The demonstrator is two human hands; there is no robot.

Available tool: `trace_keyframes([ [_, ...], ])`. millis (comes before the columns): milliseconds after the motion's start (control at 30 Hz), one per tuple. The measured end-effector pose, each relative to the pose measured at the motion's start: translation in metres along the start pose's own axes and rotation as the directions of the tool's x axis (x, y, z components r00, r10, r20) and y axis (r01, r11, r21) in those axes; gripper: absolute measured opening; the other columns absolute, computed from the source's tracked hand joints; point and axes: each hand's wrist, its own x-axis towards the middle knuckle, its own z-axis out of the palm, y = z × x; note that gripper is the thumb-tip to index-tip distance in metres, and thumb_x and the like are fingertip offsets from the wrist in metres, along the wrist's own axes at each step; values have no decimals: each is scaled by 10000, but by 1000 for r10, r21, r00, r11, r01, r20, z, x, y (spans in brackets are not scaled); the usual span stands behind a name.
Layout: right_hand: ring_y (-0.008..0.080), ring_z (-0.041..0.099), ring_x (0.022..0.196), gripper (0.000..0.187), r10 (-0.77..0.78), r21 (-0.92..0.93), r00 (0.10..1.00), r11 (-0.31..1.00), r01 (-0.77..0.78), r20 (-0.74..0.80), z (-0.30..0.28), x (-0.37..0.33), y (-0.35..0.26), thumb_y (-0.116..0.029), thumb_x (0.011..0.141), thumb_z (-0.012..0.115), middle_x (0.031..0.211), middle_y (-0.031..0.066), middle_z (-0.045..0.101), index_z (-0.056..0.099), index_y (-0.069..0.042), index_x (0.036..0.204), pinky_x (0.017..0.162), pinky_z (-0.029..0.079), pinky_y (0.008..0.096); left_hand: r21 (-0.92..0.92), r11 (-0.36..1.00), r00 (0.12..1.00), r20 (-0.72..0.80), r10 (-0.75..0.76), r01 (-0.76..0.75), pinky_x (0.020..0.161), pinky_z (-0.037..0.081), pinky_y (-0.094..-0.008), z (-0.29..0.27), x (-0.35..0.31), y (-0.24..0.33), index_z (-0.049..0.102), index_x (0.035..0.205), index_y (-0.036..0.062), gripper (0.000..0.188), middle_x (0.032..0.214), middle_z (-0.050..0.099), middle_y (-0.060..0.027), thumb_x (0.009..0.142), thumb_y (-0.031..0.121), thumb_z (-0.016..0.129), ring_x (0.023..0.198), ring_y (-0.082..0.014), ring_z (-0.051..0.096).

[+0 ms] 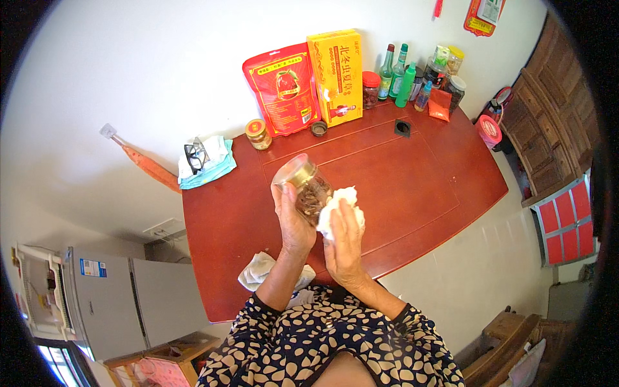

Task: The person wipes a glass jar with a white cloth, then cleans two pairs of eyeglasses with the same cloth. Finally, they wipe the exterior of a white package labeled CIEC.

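A transparent jar (312, 195) with a gold-coloured lid is tilted above the table, its lid end toward the upper left. Dark brown dried pieces show through its wall. My left hand (293, 220) is closed around the jar's left side, thumb near the lid. Bunched in my right hand (346, 248) is a white cloth (340, 201), pressed against the lower right end of the jar. The fingers lie over the cloth and hide part of it. Below my left forearm, a second whitish cloth (256, 269) lies crumpled at the table's near edge.
Along the back of the red-brown table (387, 174) stand a small gold-lidded jar (258, 135), a red pouch (282, 90), a yellow box (336, 77), and several bottles and jars (406, 80). Glasses (195, 156) rest on folded cloths at the left corner. A grey refrigerator (106, 300) is at left.
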Motion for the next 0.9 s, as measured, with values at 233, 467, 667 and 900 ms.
trace_keyframes([
  [233,180,524,1152,471,575,880,688,-132,-455,442,22,-5,14,-146,983,458,1324,105,495,326,4,1409,940,455,323,-205,964,985,62,-158,167,888,508,-462,11,-4,0,484,1271,45,701,1178,596,-131,898,636,436,1027,-304,607],
  [467,145,556,1049,411,599,900,697,-98,-424,393,18,11,20,-156,988,450,1243,85,530,370,-6,1362,851,489,287,-24,999,998,45,-48,49,941,463,-398,-3,9,-6,486,1278,64,627,1220,574,-80,934,584,414,1105,-231,551],
  [667,221,437,1225,430,493,692,830,503,-518,263,11,28,16,-171,994,398,1324,160,429,360,36,1369,1020,358,322,-27,999,992,-128,18,-21,892,498,-386,21,0,3,468,1236,124,395,1114,575,-30,902,263,627,1044,-184,562],
  [900,367,275,1337,477,257,641,937,683,-350,238,10,26,9,-77,940,441,1463,255,211,320,90,1370,1101,250,397,-66,998,992,-125,-13,5,809,547,-368,28,1,19,456,1200,141,414,1073,560,-24,859,231,675,979,-175,582],
])
